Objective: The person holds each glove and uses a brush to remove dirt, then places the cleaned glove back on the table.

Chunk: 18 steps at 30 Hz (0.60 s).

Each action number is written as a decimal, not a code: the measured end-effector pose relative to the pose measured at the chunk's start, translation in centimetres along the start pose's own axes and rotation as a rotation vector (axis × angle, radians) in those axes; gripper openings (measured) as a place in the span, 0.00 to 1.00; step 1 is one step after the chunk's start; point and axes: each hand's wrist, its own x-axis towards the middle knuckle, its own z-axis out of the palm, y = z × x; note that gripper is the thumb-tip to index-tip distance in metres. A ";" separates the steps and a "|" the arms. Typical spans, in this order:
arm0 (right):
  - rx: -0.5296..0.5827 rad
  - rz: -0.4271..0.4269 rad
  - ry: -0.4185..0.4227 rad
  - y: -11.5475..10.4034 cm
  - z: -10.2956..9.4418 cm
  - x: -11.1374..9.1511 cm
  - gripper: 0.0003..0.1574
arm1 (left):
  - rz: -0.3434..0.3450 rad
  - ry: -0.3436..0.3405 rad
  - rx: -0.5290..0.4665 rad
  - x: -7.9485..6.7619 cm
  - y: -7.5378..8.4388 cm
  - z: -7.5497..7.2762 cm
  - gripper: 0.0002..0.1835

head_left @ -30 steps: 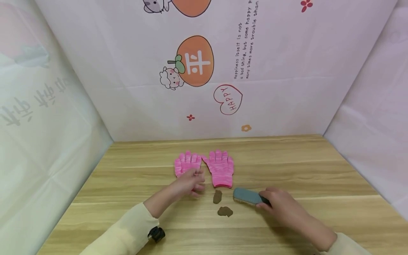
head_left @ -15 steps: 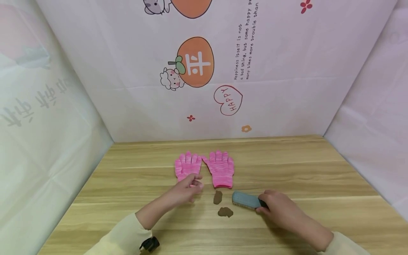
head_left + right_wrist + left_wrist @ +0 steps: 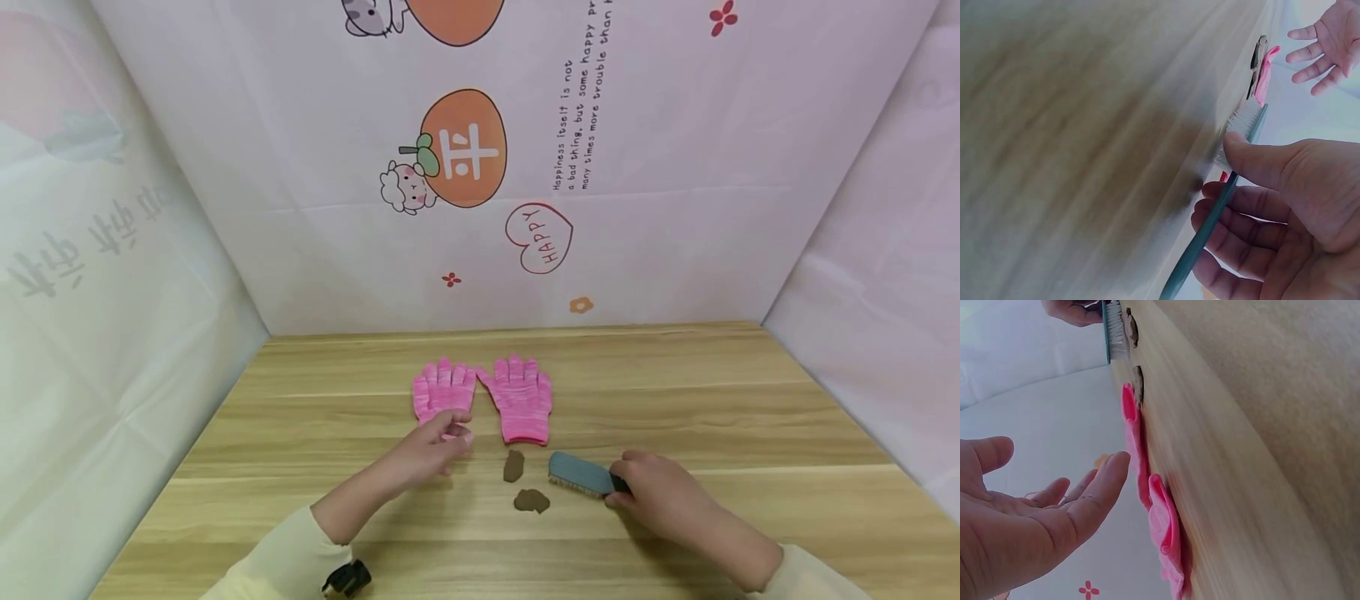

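Observation:
My right hand (image 3: 663, 493) grips the handle of a blue-grey brush (image 3: 581, 472), its pale bristles (image 3: 1244, 122) facing the wooden table. Whether they touch the tabletop, I cannot tell. Left of the brush head lie two flat brown patches, one farther back (image 3: 513, 467) and one nearer (image 3: 532, 500). My left hand (image 3: 426, 452) hovers by the cuff of the left pink glove (image 3: 442, 390), holding nothing, fingers loosely spread. That cuff is partly hidden behind the hand in the head view. Beside it lies the right pink glove (image 3: 522, 402), cuff toward me.
Wood-grain tabletop (image 3: 322, 383) stretches around these things. A white printed cloth (image 3: 660, 208) stands along its back edge, with more white cloth on the left (image 3: 150, 250) and right sides. A small black device (image 3: 348, 577) sits at my left sleeve.
My left hand has drawn back a little toward me, uncovering more of the left glove. The brush has shifted slightly toward me in my right hand. Gloves and brown patches stay put.

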 end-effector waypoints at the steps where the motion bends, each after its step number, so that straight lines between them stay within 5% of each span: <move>1: 0.001 -0.003 -0.001 0.0 0.0 0.0 0.14 | 0.005 0.006 0.012 0.0 0.1 -0.1 0.26; 18: 0.050 0.035 -0.065 -0.4 -1.8 1.0 0.21 | 0.036 0.086 0.137 0.3 0.5 -0.9 0.24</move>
